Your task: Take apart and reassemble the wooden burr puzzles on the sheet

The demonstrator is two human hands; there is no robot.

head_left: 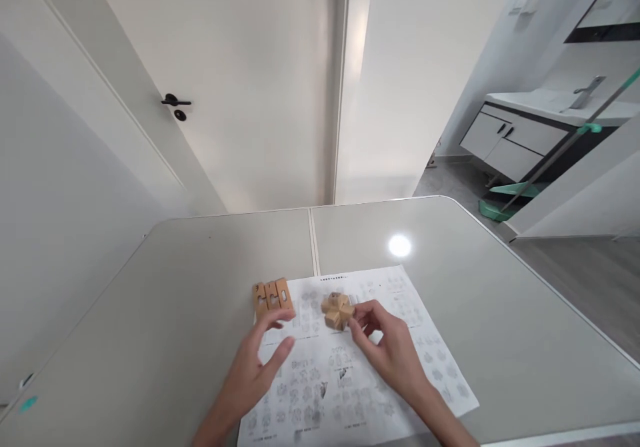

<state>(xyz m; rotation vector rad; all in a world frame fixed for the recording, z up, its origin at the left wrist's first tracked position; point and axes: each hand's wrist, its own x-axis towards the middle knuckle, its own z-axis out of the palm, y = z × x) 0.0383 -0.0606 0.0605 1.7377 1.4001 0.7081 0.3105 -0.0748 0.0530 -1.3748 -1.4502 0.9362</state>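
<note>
A small wooden burr puzzle [337,310] rests on a printed instruction sheet [400,314] on the grey table [200,267]. My right hand [387,350] touches its right side with thumb and forefinger pinched on it. Several notched wooden puzzle bars [273,296] lie side by side at the sheet's upper left corner. My left hand [255,367] hovers just below those bars, fingers spread and holding nothing.
A white door with a black handle [176,102] stands behind the table. At right, a bathroom vanity [520,137] and a green mop [505,204] lean by the wall. A seam [313,240] divides the tabletop.
</note>
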